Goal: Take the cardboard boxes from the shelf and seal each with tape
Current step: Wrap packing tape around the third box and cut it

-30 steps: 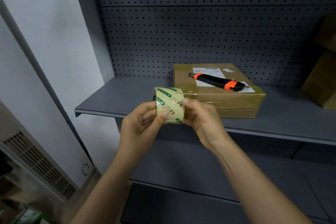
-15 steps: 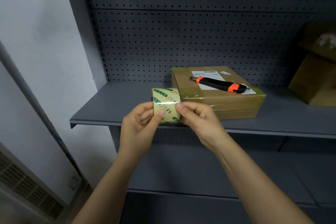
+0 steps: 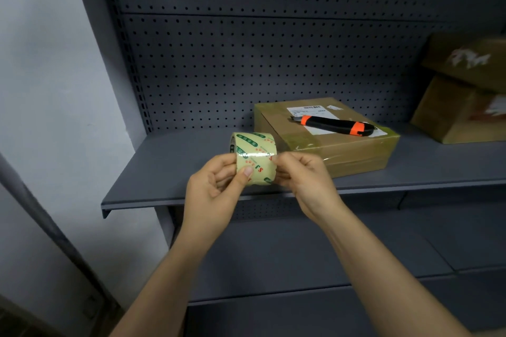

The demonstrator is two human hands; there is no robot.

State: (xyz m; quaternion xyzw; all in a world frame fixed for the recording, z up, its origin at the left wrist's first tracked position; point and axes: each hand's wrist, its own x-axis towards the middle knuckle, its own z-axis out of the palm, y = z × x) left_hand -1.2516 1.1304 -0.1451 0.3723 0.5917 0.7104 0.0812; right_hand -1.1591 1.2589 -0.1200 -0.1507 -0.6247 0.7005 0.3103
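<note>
Both hands grip the tape roll (image 3: 253,159) in front of the shelf (image 3: 175,167) edge, left hand (image 3: 216,189) thumb on its face, right hand (image 3: 304,180) pinching its right side, taped cardboard box (image 3: 325,142) just behind on the shelf with a utility knife (image 3: 336,125) on top, more boxes (image 3: 465,90) far right.

Stacked boxes (image 3: 462,115) at right: cut by frame edge, blurred, markings unreadable. Label (image 3: 308,110) on flat box (image 3: 342,150): print too small. Tape roll (image 3: 254,153) core mostly hidden by my left hand (image 3: 213,186); my right hand (image 3: 304,175) covers its right edge.
</note>
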